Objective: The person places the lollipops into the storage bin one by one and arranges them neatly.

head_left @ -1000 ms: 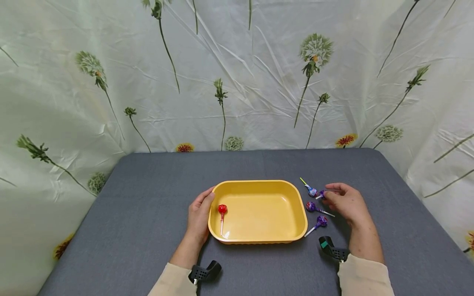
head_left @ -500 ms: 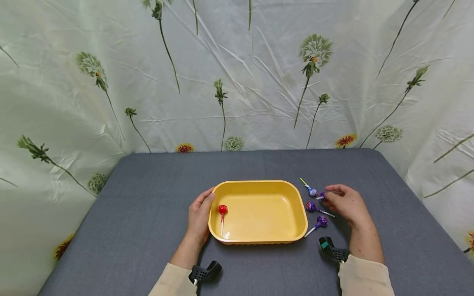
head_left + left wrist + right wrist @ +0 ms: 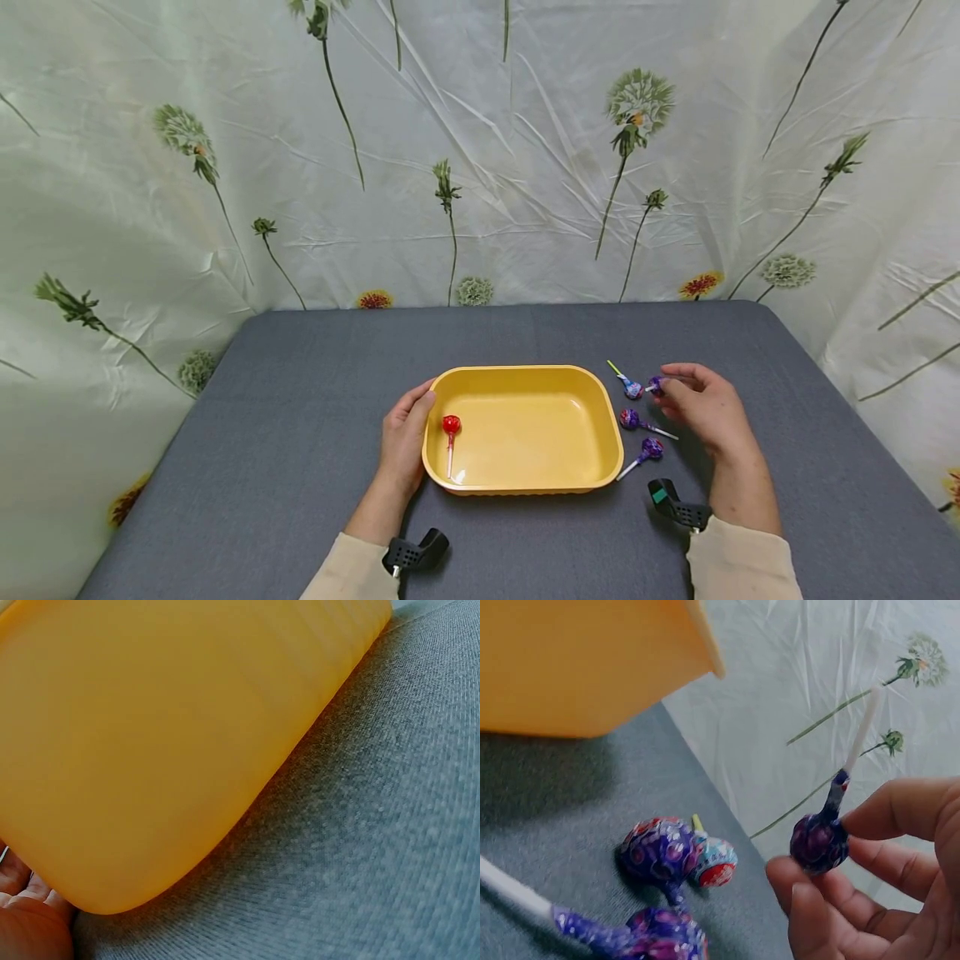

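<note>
A yellow plastic tray [image 3: 525,487] stands in the middle of the table in the head view. My left hand [image 3: 404,437] holds its left end, and most of that hand is outside the left wrist view. Inside the tray at the left lies a red lollipop [image 3: 451,425]. My right hand [image 3: 705,408] pinches a purple lollipop [image 3: 820,844] by its wrapped head, its white stick pointing up in the right wrist view. Beside the tray's right end lie a blue lollipop [image 3: 633,389] with a yellow-green stick and two purple lollipops, one farther [image 3: 629,418] and one nearer [image 3: 652,449].
Grey cloth covers the table [image 3: 322,375]. Behind it hangs a pale curtain [image 3: 525,167] printed with dandelions. Black wrist cameras sit on the left wrist [image 3: 414,550] and right wrist [image 3: 677,505].
My right hand has lifted slightly and shifted a little away with the purple lollipop. The left hand, the tray and the other lollipops have stayed in place.
</note>
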Demonstrator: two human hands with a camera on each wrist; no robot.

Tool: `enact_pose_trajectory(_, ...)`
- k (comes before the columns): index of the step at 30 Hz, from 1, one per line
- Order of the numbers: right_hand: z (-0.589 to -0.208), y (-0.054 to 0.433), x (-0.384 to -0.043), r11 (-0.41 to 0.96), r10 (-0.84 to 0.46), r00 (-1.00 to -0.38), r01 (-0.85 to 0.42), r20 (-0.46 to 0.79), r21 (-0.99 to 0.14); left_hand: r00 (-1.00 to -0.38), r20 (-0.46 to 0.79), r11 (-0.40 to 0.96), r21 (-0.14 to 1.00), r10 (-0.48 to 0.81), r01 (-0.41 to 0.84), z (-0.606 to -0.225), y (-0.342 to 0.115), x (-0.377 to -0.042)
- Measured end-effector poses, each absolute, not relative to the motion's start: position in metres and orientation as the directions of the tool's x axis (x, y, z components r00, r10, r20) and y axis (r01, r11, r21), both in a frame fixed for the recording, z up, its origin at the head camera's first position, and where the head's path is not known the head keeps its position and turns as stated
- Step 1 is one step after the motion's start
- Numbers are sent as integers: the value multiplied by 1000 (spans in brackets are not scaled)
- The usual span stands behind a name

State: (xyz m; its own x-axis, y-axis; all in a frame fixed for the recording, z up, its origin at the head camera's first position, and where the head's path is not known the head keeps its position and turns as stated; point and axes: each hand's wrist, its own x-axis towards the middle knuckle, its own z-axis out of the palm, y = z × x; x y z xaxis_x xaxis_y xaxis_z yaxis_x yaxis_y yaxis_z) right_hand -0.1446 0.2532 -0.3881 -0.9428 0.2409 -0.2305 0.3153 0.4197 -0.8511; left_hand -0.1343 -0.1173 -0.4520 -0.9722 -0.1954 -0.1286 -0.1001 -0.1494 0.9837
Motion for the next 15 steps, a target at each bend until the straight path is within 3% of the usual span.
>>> enact_pose_trajectory(15, -373, 245, -139, 379, 187, -981, 128, -59, -917, -971, -131, -153, 983, -202, -101, -452, -117, -135)
